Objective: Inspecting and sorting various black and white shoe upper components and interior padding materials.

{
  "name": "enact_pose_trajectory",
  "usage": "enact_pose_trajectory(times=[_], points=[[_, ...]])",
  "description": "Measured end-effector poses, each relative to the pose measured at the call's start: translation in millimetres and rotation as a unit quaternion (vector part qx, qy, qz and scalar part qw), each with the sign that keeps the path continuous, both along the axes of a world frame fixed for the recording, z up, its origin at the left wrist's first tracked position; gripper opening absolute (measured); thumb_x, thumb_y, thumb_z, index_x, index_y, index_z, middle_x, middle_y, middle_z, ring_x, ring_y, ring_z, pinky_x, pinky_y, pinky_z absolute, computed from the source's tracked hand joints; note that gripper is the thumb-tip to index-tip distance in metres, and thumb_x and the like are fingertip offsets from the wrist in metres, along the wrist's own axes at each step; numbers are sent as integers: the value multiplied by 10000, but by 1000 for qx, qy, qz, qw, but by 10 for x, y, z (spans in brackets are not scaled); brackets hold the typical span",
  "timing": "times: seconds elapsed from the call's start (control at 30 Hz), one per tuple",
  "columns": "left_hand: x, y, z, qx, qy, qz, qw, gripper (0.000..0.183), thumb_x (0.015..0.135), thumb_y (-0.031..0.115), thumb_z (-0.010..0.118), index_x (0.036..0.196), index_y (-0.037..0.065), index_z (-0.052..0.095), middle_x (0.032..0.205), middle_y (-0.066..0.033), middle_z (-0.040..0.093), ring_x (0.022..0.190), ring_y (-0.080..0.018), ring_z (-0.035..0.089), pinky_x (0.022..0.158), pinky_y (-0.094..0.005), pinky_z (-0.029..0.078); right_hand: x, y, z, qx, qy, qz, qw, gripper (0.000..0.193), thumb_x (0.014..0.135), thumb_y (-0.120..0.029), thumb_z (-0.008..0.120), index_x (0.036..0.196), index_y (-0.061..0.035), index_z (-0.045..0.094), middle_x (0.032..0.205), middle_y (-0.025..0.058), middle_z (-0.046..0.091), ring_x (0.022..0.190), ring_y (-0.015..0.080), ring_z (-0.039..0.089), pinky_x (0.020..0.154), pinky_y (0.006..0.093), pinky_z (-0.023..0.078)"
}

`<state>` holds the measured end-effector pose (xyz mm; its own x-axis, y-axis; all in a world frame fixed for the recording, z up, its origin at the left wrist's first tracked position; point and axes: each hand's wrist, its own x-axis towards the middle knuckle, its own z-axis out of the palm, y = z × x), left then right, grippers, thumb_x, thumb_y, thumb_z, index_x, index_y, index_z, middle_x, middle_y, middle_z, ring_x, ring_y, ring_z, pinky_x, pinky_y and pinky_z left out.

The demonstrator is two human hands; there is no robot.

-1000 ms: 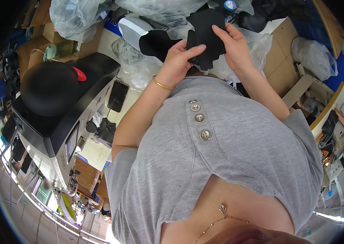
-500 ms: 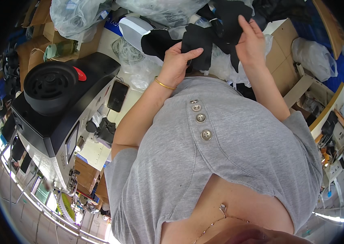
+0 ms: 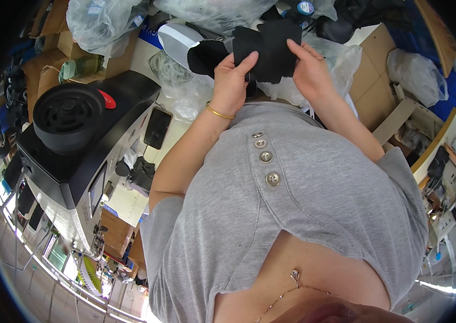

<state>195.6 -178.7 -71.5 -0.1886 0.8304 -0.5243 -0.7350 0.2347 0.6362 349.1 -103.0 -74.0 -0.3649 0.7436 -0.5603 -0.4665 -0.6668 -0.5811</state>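
Observation:
Black fabric pieces (image 3: 271, 53) are stretched between my two hands, over my lap edge. My left hand (image 3: 231, 81) pinches their left side, thumb on top. On their right side my right hand (image 3: 311, 71) grips with the thumb on top and the fingers behind. Whether the pieces are joined or just overlapping, I cannot tell. Just left of my left hand lies another black piece (image 3: 205, 58), beside a grey-and-white curved piece (image 3: 176, 43). My fingertips behind the fabric are hidden.
A sewing machine (image 3: 93, 124) with a black top stands on the left, a phone (image 3: 157, 127) beside it. Clear plastic bags (image 3: 104, 24) fill the far side, with a cardboard box (image 3: 376, 64) at right. A bagged bundle (image 3: 417, 78) lies further right.
My right hand has come down and left, bringing its black piece against the one in my left hand. A round blue-and-white lidded item now shows at the far side.

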Motion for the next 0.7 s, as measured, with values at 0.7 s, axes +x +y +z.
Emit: enact_pose_trajectory(times=[0.7], points=[[6, 13, -3, 10, 18, 31, 999, 212, 843, -16, 640, 1055, -19, 630, 1032, -97, 665, 914, -170, 640, 822, -287, 520, -2, -89, 122, -92, 64, 35, 993, 177, 898, -100, 628, 1068, -51, 616, 1087, 35, 630, 1059, 163, 573, 938, 329, 448]])
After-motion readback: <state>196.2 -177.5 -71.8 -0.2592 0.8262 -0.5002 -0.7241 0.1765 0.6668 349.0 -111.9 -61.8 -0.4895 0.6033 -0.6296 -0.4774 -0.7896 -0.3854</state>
